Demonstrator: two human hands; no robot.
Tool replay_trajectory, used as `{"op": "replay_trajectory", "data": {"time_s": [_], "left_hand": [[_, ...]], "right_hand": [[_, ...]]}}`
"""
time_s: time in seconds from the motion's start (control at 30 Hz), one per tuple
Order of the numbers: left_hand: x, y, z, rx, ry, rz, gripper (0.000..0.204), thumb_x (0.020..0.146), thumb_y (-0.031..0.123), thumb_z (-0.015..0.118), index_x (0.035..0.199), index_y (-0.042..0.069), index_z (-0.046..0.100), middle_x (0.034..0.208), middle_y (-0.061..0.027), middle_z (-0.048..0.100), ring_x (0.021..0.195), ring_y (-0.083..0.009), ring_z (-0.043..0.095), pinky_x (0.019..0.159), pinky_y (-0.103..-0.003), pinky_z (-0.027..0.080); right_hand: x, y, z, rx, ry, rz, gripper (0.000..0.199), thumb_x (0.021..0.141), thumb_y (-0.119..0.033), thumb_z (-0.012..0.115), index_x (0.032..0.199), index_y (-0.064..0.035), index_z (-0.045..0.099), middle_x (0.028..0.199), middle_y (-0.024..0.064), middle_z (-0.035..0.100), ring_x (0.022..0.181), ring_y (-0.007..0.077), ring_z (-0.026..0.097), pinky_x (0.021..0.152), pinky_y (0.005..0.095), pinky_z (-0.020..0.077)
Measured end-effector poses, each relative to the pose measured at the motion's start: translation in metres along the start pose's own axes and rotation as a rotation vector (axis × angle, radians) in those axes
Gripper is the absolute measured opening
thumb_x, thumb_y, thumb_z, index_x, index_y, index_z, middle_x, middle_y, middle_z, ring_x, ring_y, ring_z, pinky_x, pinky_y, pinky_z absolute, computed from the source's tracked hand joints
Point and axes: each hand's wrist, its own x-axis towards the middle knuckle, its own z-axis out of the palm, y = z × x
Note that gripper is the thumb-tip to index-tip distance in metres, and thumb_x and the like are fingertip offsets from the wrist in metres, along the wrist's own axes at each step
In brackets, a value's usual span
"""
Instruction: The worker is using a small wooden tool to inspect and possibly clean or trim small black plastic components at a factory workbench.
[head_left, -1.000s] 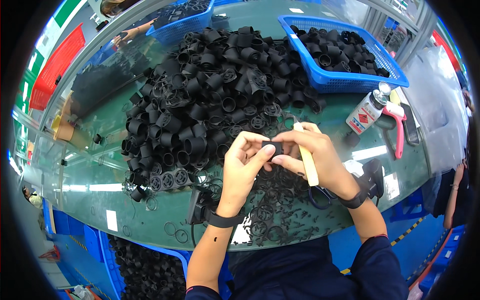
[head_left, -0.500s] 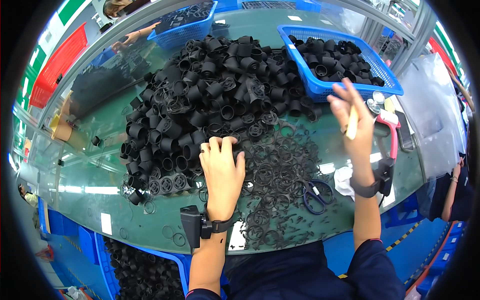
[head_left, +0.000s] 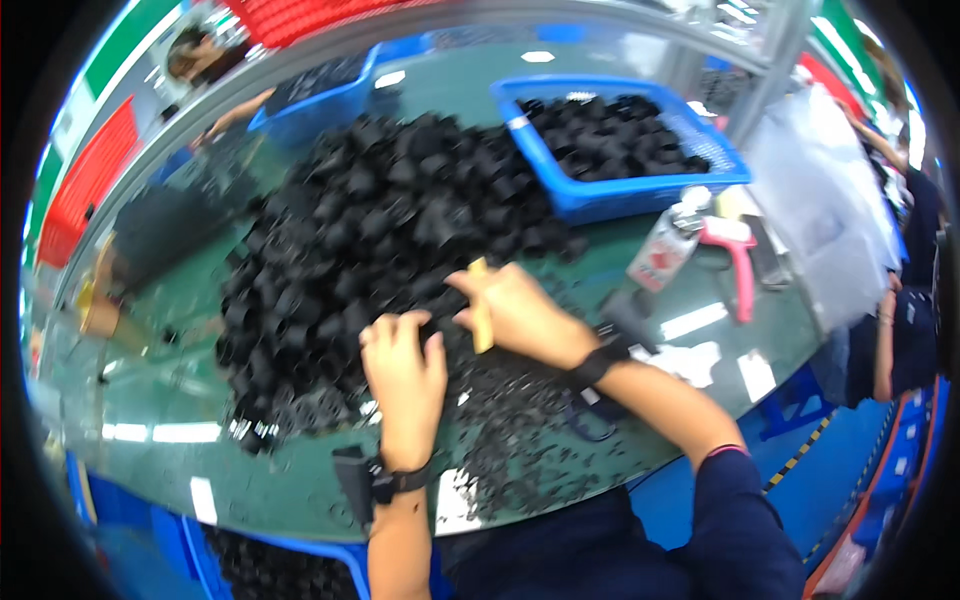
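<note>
Left hand [head_left: 402, 372] loosely bent and right hand [head_left: 525, 318] closed on a slim yellow stick [head_left: 483, 318], at the near edge of a heap of black hollow cylindrical parts [head_left: 370, 215]

At the left, a smooth, glossy green tabletop [head_left: 150, 390] is marked by pale reflections. Its middle is covered by the heap, in which short matt black parts are piled at all angles. By their look they are moulded in plastic: probably light, stiff and hard to break, though perhaps slippery along the curved walls. Each would best be taken across opposite sides of the outer wall.

On the near side of the heap, the left hand's thumb is set apart from its fingers; whether a part is pinched there cannot be told through the blur. Just to the right, the yellow stick is gripped upright between thumb and curled fingers; it seems light and rigid, best held along its length.

Below the right hand, thin black rings and scraps [head_left: 510, 425] are strewn, seemingly flimsy. Far right, more black parts are held in a blue perforated plastic basket [head_left: 640, 198]. Nearer, a white bottle with a shiny top [head_left: 660, 262] and a pink-handled tool [head_left: 743, 285] are set down, and, rightmost, translucent plastic sheeting [head_left: 815, 200] is draped in soft folds.
</note>
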Motion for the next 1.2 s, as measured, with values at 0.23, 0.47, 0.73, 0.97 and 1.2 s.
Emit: {"op": "replay_trajectory", "data": {"time_s": [0.23,0.47,0.73,0.97,1.2], "left_hand": [[-0.009,0.0,0.003,-0.768,-0.127,-0.342,0.027,0.09,0.012,0.053,0.115,0.002,0.053,0.1,-0.0051,0.055,0.079,-0.0082,0.052,0.066,-0.021,0.045],[0.001,0.015,-0.008,-1.43,-0.431,-0.618,0.024,0.091,0.014,0.049,0.111,0.0,0.051,0.095,-0.009,0.06,0.082,-0.0143,0.061,0.068,-0.026,0.051],[-0.004,0.017,-0.007,-0.592,-0.09,0.011,0.034,0.067,-0.002,0.064,0.098,0.0,0.05,0.095,-0.0089,0.048,0.089,-0.0199,0.049,0.08,-0.027,0.039],[-0.006,0.033,-0.01,-1.292,-0.322,-0.366,0.035,0.079,0.005,0.063,0.11,0.0,0.048,0.106,-0.0078,0.05,0.087,-0.0154,0.054,0.075,-0.027,0.046],[0.0,0.024,-0.007,-1.679,-0.446,-0.48,0.037,0.081,0.007,0.062,0.114,0.0,0.048,0.11,-0.0106,0.056,0.085,-0.0163,0.058,0.074,-0.026,0.048]], "right_hand": [[-0.01,-0.021,-0.014,0.377,0.094,0.119,0.028,0.072,-0.02,0.07,0.093,-0.0036,0.061,0.065,0.0115,0.058,0.063,0.0299,0.056,0.062,0.037,0.0435],[-0.03,-0.032,-0.034,0.527,0.109,0.035,0.031,0.081,-0.022,0.065,0.108,-0.0067,0.059,0.075,0.0041,0.058,0.074,0.0213,0.052,0.07,0.0323,0.042],[-0.036,-0.033,-0.028,1.079,0.253,0.375,0.039,0.098,-0.031,0.034,0.106,0.0001,0.057,0.077,0.0062,0.057,0.062,0.009,0.053,0.057,0.0233,0.0423],[-0.032,-0.051,-0.046,0.906,0.312,0.217,0.013,0.089,-0.006,0.053,0.094,0.004,0.059,0.084,0.0059,0.056,0.063,0.0088,0.056,0.053,0.0224,0.0459],[-0.037,-0.053,-0.051,0.706,0.43,0.236,0.014,0.077,-0.001,0.066,0.09,0.0006,0.062,0.091,0.0113,0.067,0.082,0.0185,0.066,0.07,0.0286,0.0515]]}}
